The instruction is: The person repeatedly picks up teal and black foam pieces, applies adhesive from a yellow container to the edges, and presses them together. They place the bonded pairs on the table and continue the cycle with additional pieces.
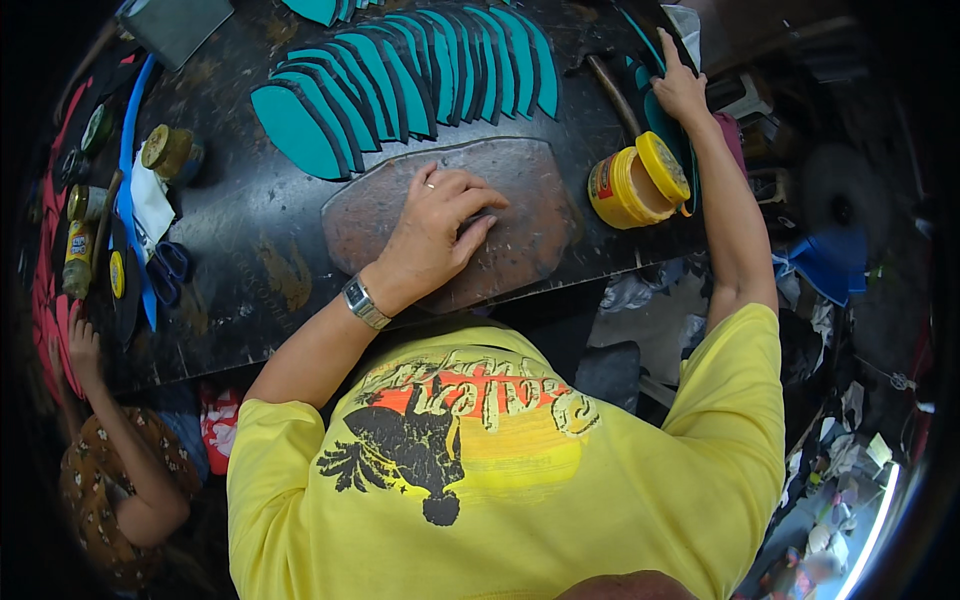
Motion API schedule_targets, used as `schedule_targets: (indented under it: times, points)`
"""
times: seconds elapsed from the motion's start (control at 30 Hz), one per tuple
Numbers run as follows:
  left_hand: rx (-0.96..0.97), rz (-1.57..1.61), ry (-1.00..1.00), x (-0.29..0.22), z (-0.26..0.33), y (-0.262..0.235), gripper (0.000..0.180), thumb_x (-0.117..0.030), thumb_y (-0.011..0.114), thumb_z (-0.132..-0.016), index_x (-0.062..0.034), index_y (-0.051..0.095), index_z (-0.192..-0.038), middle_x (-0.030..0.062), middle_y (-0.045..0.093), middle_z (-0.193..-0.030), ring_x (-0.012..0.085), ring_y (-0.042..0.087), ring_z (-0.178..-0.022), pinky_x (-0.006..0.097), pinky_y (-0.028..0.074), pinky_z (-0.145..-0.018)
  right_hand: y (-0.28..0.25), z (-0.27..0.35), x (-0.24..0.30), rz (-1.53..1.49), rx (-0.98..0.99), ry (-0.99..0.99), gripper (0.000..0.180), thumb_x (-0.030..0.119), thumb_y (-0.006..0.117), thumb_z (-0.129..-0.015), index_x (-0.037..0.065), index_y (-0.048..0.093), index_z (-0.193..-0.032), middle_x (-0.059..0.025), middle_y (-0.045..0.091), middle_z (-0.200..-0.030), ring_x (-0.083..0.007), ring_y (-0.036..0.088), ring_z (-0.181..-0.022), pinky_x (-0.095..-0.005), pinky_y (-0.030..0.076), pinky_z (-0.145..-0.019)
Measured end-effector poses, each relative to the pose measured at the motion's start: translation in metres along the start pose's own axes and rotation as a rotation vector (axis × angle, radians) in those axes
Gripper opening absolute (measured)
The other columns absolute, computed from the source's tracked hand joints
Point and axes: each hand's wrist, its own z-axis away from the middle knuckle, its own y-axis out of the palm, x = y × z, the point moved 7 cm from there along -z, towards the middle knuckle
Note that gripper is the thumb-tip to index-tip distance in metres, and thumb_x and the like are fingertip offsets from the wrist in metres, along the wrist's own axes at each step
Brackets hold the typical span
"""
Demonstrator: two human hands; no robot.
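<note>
My left hand (435, 232), with a wristwatch and a ring, lies knuckles-up on a reddish-brown flat slab (520, 190) in the middle of the dark worktable (240, 240). Its fingers are bent and close together, with a dark patch under the thumb that I cannot make out. My right hand (680, 88) reaches to the table's far right, fingers spread, and touches a stack of teal sole-shaped pieces (658, 115). An overlapping row of teal sole-shaped pieces with black edges (400, 80) lies just beyond the slab.
An open yellow tub (640, 182) stands right of the slab, with a hammer handle (612, 92) behind it. Small jars (167, 150), a blue strip (135, 180) and blue-handled scissors (170, 272) sit at the left. Another person's hand (85, 345) grips the table's left edge.
</note>
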Motion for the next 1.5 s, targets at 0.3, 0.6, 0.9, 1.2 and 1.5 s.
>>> schedule_targets:
  times: [0.3,0.6,0.9,1.2,1.5]
  points:
    - [-0.059,0.739,-0.284,0.020,-0.002,-0.007,0.025,-0.010,0.066,-0.093,-0.0046,0.067,-0.117,0.0072,0.064,-0.113,0.0216,0.062,-0.109,0.033,0.051,-0.091,-0.174,0.098,0.122,-0.214,-0.425,-0.561,0.080,-0.008,0.054,-0.080,0.009,0.029,-0.154,-0.0208,0.049,-0.144,-0.0357,0.045,-0.134,-0.0555,0.023,-0.117]
    - [0.163,1.154,-0.376,0.027,0.044,-0.076,0.077,-0.040,0.064,-0.093,-0.0061,0.030,-0.154,0.0152,0.055,-0.133,0.0209,0.056,-0.120,0.037,0.050,-0.099,-0.102,0.253,0.291,-0.173,-0.305,-1.032,0.087,0.004,0.065,-0.084,0.035,0.028,-0.156,-0.0119,0.064,-0.110,-0.0302,0.052,-0.125,-0.0587,0.024,-0.115]
    - [0.169,-0.088,-0.296,0.019,0.060,-0.076,0.067,-0.020,0.082,-0.076,-0.0072,0.056,-0.135,0.0142,0.058,-0.126,0.0289,0.058,-0.112,0.039,0.049,-0.094,-0.075,0.256,0.256,-0.759,0.051,-0.808,0.103,0.029,0.082,-0.071,0.019,0.024,-0.156,-0.0201,0.038,-0.153,-0.0378,0.031,-0.144,-0.0591,0.016,-0.119]
    - [0.147,-0.376,-0.176,0.001,0.038,-0.046,0.068,-0.028,0.084,-0.072,-0.0082,0.059,-0.132,0.0171,0.056,-0.127,0.0345,0.055,-0.114,0.041,0.046,-0.099,-0.119,0.262,0.088,-0.973,-0.246,-0.164,0.027,0.006,0.068,-0.090,0.001,0.069,-0.117,-0.0062,0.067,-0.096,-0.0098,0.060,-0.082,-0.0231,0.047,-0.073]
    - [0.067,-0.289,-0.259,-0.013,0.053,-0.071,0.068,-0.030,0.087,-0.066,-0.0079,0.061,-0.125,0.0132,0.059,-0.117,0.0331,0.056,-0.110,0.045,0.043,-0.095,-0.079,0.275,0.053,-0.444,0.102,0.180,0.053,0.034,0.069,-0.088,0.016,0.058,-0.136,-0.0123,0.061,-0.066,-0.0272,0.062,-0.061,-0.0390,0.049,-0.064]
